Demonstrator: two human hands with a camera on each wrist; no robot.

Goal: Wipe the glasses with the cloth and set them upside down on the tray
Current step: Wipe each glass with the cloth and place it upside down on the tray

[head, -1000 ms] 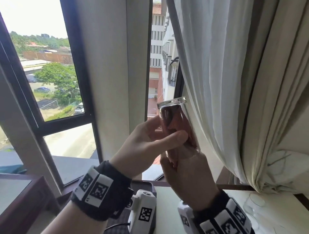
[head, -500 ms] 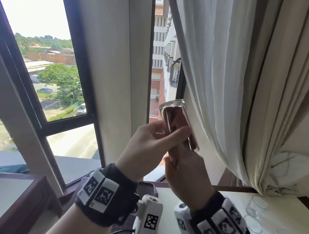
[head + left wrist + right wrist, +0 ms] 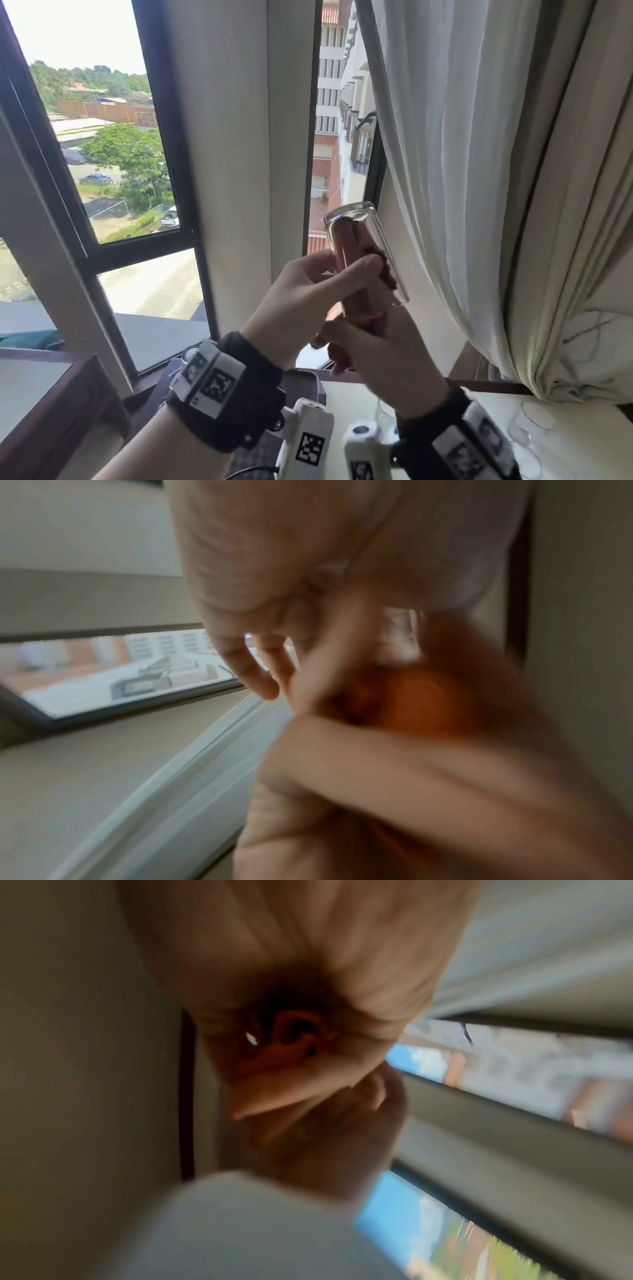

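A clear tumbler glass is held up before the window, base upward and mouth down. My left hand grips its side, thumb lying across the front. A reddish-brown cloth is stuffed inside the glass, and its tail hangs out into my right hand, which holds it from below. Both wrist views are blurred: the orange-brown cloth shows between the fingers, and again as the cloth under my right palm. A dark tray lies below the hands, mostly hidden.
More clear glasses stand on the pale table at the lower right. A white curtain hangs close on the right of the held glass. The window frame and a wall pillar are behind. A wooden ledge sits at the lower left.
The glass has sunk a little and tilted further right, turned in my left hand. More of the cloth's tail shows below the mouth in my right hand.
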